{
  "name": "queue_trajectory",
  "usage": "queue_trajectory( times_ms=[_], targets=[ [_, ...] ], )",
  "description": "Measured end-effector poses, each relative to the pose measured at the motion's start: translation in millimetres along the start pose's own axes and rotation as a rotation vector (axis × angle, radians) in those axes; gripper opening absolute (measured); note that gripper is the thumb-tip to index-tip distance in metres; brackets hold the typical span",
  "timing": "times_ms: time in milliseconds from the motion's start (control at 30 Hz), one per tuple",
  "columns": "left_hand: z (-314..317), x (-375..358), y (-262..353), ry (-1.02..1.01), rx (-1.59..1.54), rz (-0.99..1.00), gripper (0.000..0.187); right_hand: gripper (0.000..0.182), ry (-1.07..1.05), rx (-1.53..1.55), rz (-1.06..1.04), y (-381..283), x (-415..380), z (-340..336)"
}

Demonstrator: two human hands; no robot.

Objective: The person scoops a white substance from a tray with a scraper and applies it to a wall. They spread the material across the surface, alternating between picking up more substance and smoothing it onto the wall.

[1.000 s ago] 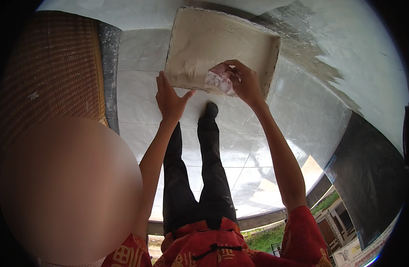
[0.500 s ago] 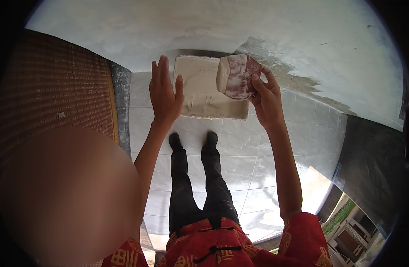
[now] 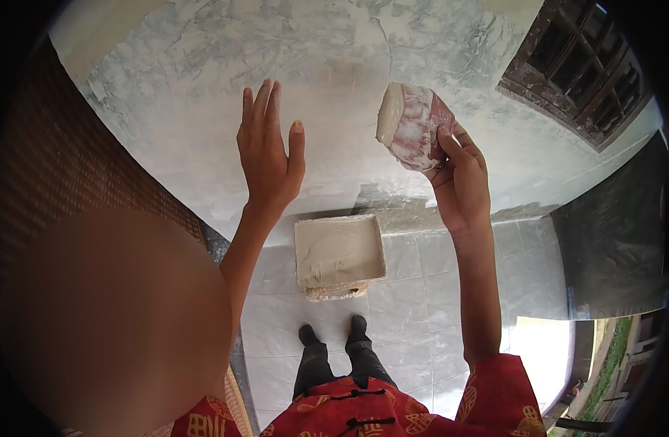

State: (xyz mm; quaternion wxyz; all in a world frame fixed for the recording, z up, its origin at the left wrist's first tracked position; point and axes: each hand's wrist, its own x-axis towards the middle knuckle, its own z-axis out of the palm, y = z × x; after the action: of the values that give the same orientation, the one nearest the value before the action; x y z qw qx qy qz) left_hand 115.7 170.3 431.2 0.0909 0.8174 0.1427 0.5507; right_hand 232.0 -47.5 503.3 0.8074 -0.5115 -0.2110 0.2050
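While both arms are raised toward the wall [image 3: 203,65], I see the right hand [image 3: 462,178] clamped on a pink-and-white wad of cloth [image 3: 413,125], loaded with white paste on its left face. Fingers wrap the wad's lower right side, thumb on the near face; the wad sticks out up and left of the palm, paste side facing the wall. Can't tell whether it touches the wall yet.

Left hand [image 3: 267,156] is flat open, fingers together and pointing up, holding nothing, palm toward the wall. Contact unclear. It sits well left of the wad, at about the same height.

Wall is grey-white, patchy, with a smoother, whiter area between the two hands. Dark wooden window lattice [image 3: 578,65] upper right. Brown woven panel [image 3: 72,182] on the left.

Below, a shallow square tray [image 3: 339,251] of white paste sits on the pale tiled floor [image 3: 414,320], close to the wall base, just ahead of my black shoes [image 3: 334,333]. Red patterned shirt [image 3: 392,411] at bottom edge.
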Motion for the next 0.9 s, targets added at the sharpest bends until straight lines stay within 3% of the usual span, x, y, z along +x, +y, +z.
queue_trajectory(
  times_ms=[400, 900],
  targets=[
    [-42.3, 122.9, 57.1, 0.235, -0.026, 0.24, 0.051, 0.029, -0.082, 0.192, -0.26, -118.8, -14.3, 27.6],
    [-11.8, 182.1, 152.9, 0.36, 0.099, 0.34, 0.049, 0.031, -0.215, 0.271, -0.285, -196.8, 24.9, -56.8]
  ],
)
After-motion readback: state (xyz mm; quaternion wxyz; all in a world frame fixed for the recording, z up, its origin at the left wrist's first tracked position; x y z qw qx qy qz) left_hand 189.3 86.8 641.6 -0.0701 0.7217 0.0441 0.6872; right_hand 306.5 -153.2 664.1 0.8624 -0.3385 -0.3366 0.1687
